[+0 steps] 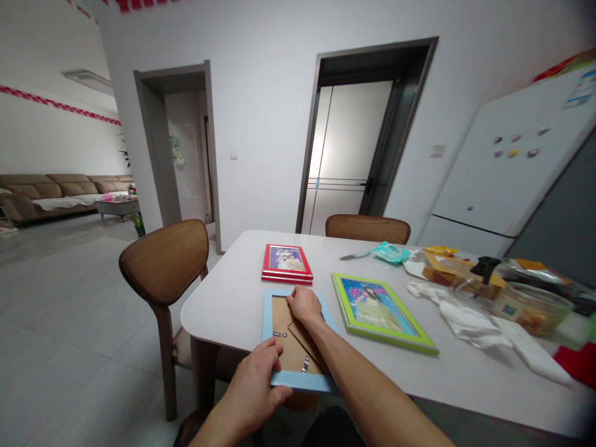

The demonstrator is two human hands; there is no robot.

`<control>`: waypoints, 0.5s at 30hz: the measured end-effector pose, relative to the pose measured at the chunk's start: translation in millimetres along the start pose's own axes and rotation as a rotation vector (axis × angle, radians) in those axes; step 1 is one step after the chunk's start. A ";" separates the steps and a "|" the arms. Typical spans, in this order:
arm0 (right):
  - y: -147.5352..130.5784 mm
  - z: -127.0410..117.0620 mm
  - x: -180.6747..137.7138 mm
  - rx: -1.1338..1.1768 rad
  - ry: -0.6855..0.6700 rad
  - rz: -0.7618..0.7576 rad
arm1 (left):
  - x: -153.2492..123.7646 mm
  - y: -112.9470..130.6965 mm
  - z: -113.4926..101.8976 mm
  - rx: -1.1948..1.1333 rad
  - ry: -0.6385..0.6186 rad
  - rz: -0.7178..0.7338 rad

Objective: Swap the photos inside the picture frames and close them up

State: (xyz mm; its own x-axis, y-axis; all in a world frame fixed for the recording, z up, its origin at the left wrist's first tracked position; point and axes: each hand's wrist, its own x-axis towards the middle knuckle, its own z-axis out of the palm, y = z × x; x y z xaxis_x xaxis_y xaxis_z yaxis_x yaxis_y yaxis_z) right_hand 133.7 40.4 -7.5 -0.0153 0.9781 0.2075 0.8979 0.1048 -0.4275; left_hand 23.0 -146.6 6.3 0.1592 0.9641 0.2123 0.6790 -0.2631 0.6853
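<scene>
A light blue picture frame (298, 381) lies face down at the table's near edge, its brown backing board (281, 313) showing. Metal hangers (305, 364) and a brown stand leg are on the board. My left hand (258, 379) grips the frame's near left corner, thumb on the edge and fingers over the side. My right hand (305, 305) is closed, fingers curled down against the far part of the backing; what its fingertips hold is hidden. My right forearm covers the frame's right side. A green picture frame (342, 304) lies face up to the right.
Two stacked red picture frames (287, 274) lie beyond the blue one. A knife (354, 255) and a teal packet (391, 252) are farther back. Crumpled tissues (470, 323) and a clear plastic tub (531, 307) crowd the right side. Wooden chairs (165, 261) stand left and behind.
</scene>
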 end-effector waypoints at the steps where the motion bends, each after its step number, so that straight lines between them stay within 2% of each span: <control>1: 1.2 -0.6 0.3 0.012 0.003 -0.003 | -0.5 -0.1 -0.8 0.000 -0.004 -0.005; 8: 12.9 -10.6 4.7 0.177 -0.013 -0.099 | -0.8 4.7 -6.0 0.061 -0.043 -0.018; 15: 16.6 -29.6 -13.4 0.449 -0.018 -0.177 | 6.5 15.6 10.8 0.258 -0.104 0.042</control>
State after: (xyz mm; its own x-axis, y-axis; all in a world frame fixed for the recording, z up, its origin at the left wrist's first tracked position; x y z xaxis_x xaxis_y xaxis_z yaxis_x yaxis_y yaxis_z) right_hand 161.8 23.7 8.6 -0.1621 0.9406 0.2983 0.6024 0.3337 -0.7250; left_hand 42.4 -144.1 10.8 0.2547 0.9546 0.1547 0.8284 -0.2979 0.4743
